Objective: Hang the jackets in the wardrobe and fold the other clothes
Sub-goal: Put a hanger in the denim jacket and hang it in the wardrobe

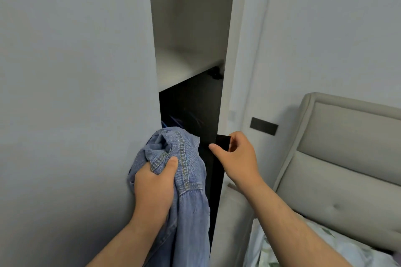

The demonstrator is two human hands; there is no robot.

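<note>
A blue denim jacket (186, 180) hangs bunched from my left hand (155, 182), which grips it near the collar, in front of the wardrobe's narrow gap. My right hand (235, 157) curls its fingers round the black handle (223, 142) on the edge of the wardrobe door (225, 71). Through the gap I see a white shelf (184, 67) and a dark space below it, where dark shapes are too dim to identify.
The left wardrobe door (76, 93) fills the left side, close to me. A padded beige headboard (347, 158) and a bed with leaf-patterned bedding (293, 251) stand at the right. A dark wall plate (263, 126) sits on the wall beside the headboard.
</note>
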